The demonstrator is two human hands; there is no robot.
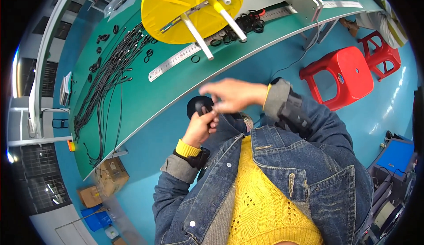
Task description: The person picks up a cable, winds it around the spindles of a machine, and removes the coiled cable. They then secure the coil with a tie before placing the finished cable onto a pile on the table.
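Note:
In front of my body, short of the bench edge, my left hand (201,128) is closed, its thumb and fingers pinched together. A small black thing (204,109) shows at its fingertips, too dark against the black round shape behind it to name. Just above and to the right, my right hand (232,96) reaches across with its fingers stretched to the left, slightly smeared by motion. Nothing shows in its grasp, and its thumb side is close to the left fingertips. Beyond the hands stands a yellow disc (176,6) with white pegs (197,36) sticking out toward me.
Black cables (108,73) lie in a long bundle on the green bench (145,99). A metal ruler (172,63) and black coils (249,23) lie near the disc. Red stools (349,75) stand to the right. Cardboard boxes (112,176) sit below the bench at left.

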